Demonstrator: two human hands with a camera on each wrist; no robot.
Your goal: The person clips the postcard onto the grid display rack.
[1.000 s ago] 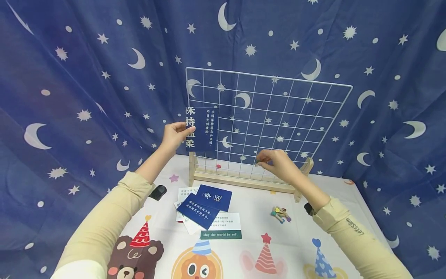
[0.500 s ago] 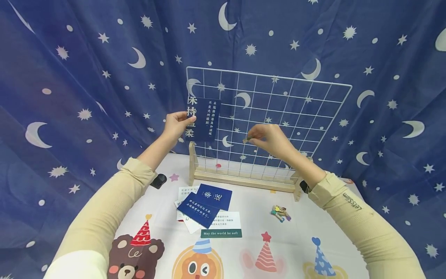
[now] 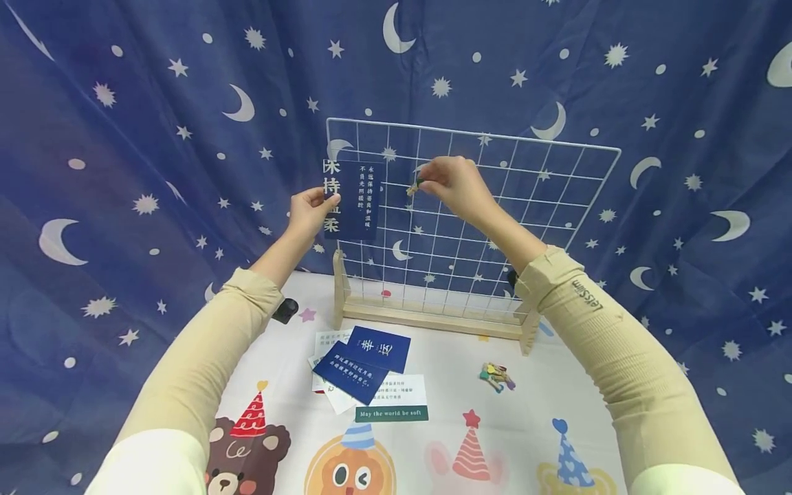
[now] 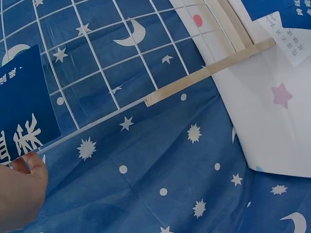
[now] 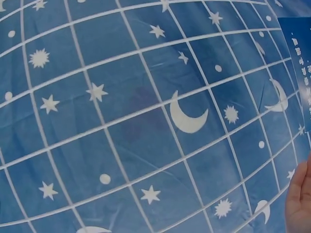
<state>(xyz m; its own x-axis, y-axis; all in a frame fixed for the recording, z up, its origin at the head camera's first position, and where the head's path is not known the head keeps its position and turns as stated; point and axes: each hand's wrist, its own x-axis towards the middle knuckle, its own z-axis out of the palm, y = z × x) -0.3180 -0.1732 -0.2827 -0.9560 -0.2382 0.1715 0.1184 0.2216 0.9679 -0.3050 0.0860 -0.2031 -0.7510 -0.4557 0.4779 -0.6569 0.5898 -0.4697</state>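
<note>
My left hand (image 3: pixel 309 210) pinches the left edge of a dark blue card (image 3: pixel 359 199) with white characters, held upright at the left end of a white wire grid (image 3: pixel 470 227). In the left wrist view, the thumb and fingers of the left hand (image 4: pixel 22 194) grip the edge of the card (image 4: pixel 26 102). To the right of the card, my right hand (image 3: pixel 458 184) pinches a small wooden clip (image 3: pixel 412 187) with a dark end, in front of the grid. The right wrist view catches only part of the right hand (image 5: pixel 299 201); the clip is hidden there.
The grid stands on a wooden base (image 3: pixel 427 319). Overlapping blue cards (image 3: pixel 353 372) and a white card (image 3: pixel 408 392) lie on the printed tablecloth (image 3: pixel 445 357). Several small coloured clips (image 3: pixel 497 377) lie right of them. A starry blue curtain (image 3: pixel 155 137) hangs behind.
My right hand has risen and moved left with the clip, nearing the card. The left hand has raised the card a little along the grid.
</note>
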